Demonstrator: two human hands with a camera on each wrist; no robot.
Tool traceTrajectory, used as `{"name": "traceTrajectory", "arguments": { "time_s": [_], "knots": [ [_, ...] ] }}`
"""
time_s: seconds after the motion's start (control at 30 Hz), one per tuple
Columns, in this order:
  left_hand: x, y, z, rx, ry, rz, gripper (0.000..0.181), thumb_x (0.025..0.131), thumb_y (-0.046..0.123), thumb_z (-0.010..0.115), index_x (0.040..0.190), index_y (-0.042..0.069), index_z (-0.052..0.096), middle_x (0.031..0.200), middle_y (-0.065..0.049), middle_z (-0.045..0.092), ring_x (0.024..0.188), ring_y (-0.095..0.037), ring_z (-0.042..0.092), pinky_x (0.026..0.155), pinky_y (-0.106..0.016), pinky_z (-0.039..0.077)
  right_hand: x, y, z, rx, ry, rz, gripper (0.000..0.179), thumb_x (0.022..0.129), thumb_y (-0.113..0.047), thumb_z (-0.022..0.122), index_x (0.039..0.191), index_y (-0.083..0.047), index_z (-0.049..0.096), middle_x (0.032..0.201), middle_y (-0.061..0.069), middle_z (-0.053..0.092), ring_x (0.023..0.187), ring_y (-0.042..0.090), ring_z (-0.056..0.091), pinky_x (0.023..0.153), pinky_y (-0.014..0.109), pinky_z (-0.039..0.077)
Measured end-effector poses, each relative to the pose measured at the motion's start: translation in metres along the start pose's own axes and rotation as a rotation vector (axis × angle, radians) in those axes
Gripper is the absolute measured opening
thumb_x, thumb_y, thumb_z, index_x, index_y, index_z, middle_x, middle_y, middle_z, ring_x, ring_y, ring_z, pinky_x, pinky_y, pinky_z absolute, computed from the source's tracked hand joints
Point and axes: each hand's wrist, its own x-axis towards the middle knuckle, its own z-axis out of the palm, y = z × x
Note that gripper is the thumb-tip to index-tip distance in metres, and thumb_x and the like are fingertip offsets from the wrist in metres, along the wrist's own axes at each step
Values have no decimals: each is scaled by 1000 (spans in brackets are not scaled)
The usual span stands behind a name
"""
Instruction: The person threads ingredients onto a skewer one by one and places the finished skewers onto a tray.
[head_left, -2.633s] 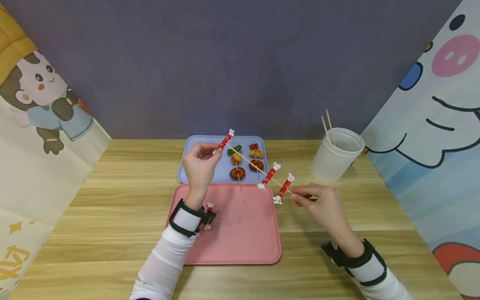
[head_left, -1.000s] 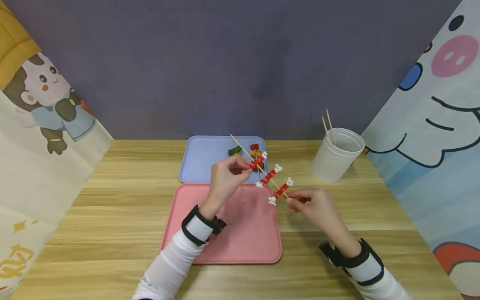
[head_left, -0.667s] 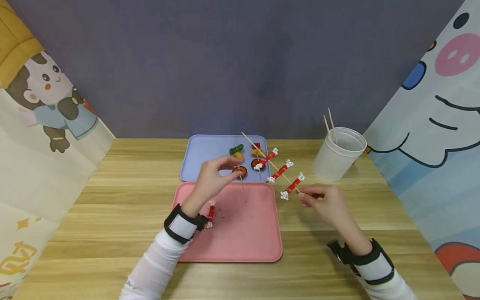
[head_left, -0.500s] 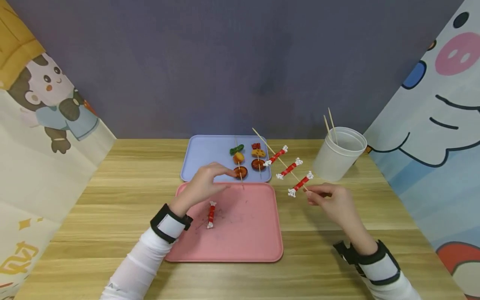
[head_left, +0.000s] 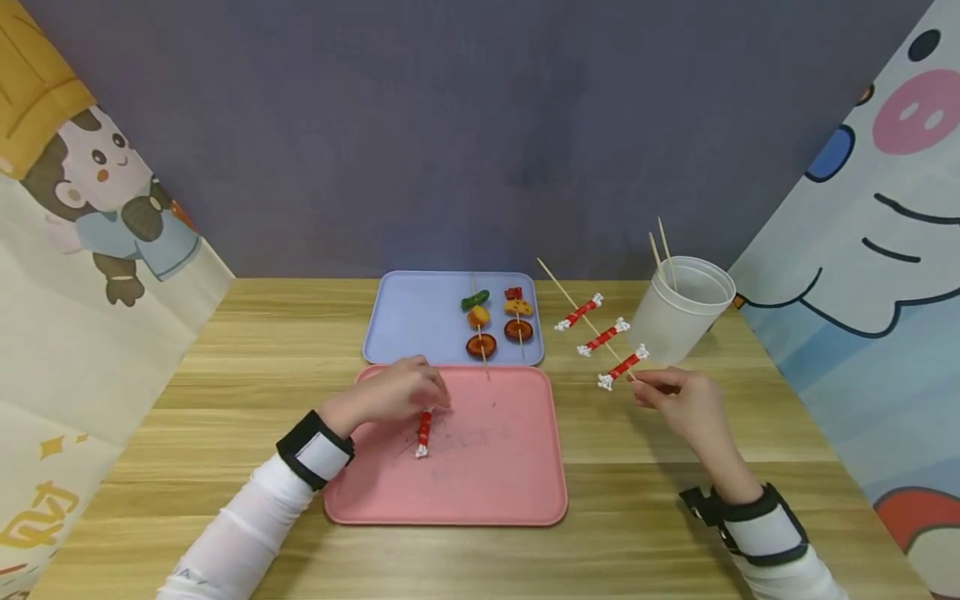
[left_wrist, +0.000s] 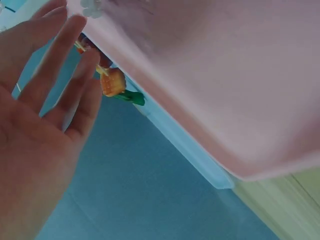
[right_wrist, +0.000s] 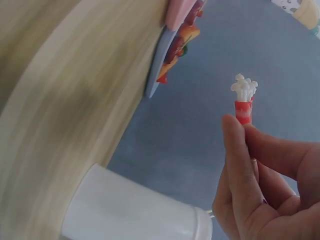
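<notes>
My right hand [head_left: 686, 402] pinches the lower end of a bamboo skewer [head_left: 589, 324], raised over the table's right side. Along it sit three red pieces with knobby white ends; one such piece [right_wrist: 243, 111] shows just beyond the fingertips in the right wrist view. A loose piece of the same sort [head_left: 424, 428] lies on the pink tray [head_left: 495, 492]. Over that tray, my left hand [head_left: 397, 390] reaches to the loose piece's far end, its fingers relaxed. In the left wrist view the fingers [left_wrist: 80, 85] are spread beside white knobs; whether they touch is unclear.
Behind the pink tray, a blue tray [head_left: 408, 321] bears two loaded skewers of toy food, one with a green piece [head_left: 475, 300], the other with a yellow one [head_left: 517, 307]. A white tub [head_left: 678, 321] holding two bare skewers stands at right. Printed walls flank the table.
My left hand slid the third red piece along the skewer, let go, and moved down left to the loose piece on the pink tray. My right hand carried the skewer rightward.
</notes>
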Motion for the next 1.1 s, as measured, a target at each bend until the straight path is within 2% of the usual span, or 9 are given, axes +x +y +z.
{"name": "traceTrajectory", "arguments": {
  "time_s": [0.13,0.27,0.6,0.8,0.97,1.1],
  "knots": [
    [-4,-1,1,-5,-67,-14,38,77,-10,61,95,19,76,98,7,71,95,-15,57,84,-33,46,0,6,-3,-5,-8,27,16,82,-1,71,95,7,72,85,23,70,58,-14,59,52,14,51],
    [-7,-2,1,-20,-98,-42,37,79,-10,60,98,17,76,98,6,72,97,-13,62,89,-35,50,0,11,-7,-17,-32,80,18,84,-4,70,98,7,71,88,24,71,58,-13,59,54,19,53],
    [-17,-6,5,-17,-58,-68,21,80,1,71,95,15,77,91,6,73,87,-6,67,76,-25,55,0,15,-11,-50,-52,114,20,84,-8,70,98,6,72,90,23,71,56,-10,61,53,22,54],
    [-19,-1,5,-5,-30,-93,18,79,4,73,94,14,77,90,5,73,86,-8,67,74,-25,55,0,16,-12,-89,-37,109,20,84,-10,71,97,5,72,88,22,72,55,-10,60,51,15,49],
    [-19,0,4,-10,-30,-106,18,79,4,73,94,13,76,90,5,73,86,-8,68,74,-24,55,0,15,-12,-118,-32,105,19,83,-11,71,97,3,73,87,20,72,57,-6,62,52,15,49],
    [-19,-1,4,-21,-35,-107,20,79,3,73,95,13,77,91,4,74,87,-8,68,74,-24,55,0,15,-12,-101,-32,107,19,83,-9,71,97,4,73,87,21,72,57,-5,63,51,15,49]
  ]
}}
